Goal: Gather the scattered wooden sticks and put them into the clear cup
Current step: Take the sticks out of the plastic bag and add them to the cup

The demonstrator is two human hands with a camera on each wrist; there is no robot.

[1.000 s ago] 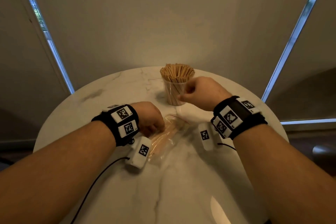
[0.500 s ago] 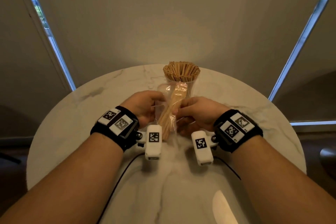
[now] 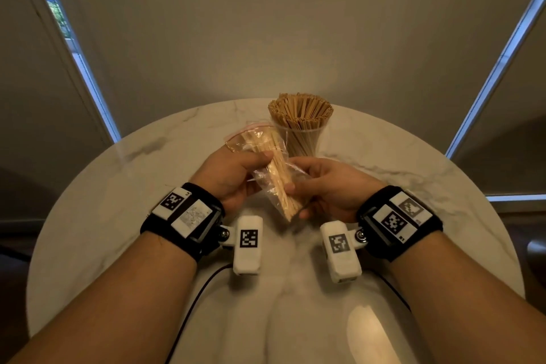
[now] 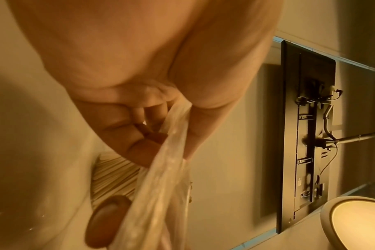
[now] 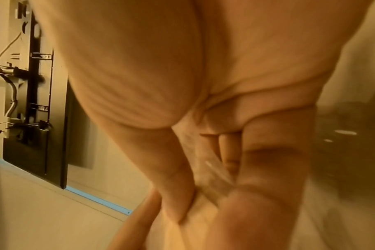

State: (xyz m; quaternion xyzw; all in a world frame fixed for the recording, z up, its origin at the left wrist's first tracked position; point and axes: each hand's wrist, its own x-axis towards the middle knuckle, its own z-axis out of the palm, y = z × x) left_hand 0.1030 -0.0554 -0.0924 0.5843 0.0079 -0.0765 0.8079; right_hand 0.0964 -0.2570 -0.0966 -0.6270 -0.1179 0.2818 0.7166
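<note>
A clear cup (image 3: 301, 139) packed with wooden sticks (image 3: 300, 111) stands upright at the far middle of the round marble table (image 3: 118, 186). In front of it, above the table, both hands hold a clear plastic bag (image 3: 267, 168) with a bundle of sticks inside. My left hand (image 3: 233, 174) pinches the bag's upper part, thumb on top. My right hand (image 3: 322, 186) grips its lower end from the right. In the left wrist view the left hand's fingers (image 4: 139, 148) pinch the bag (image 4: 161, 186). In the right wrist view the bag (image 5: 212, 179) lies against the curled fingers.
Drawn blinds close off the back, with bright window strips (image 3: 85, 68) at both sides. A black cable (image 3: 192, 304) trails over the table's near side. The wrist views show a black wall-mounted panel (image 4: 306, 135) with wiring.
The left hand lifted the bag of sticks off the table, the right hand left the cup and took hold of it. Both now hold it higher, tilted toward the cup.
</note>
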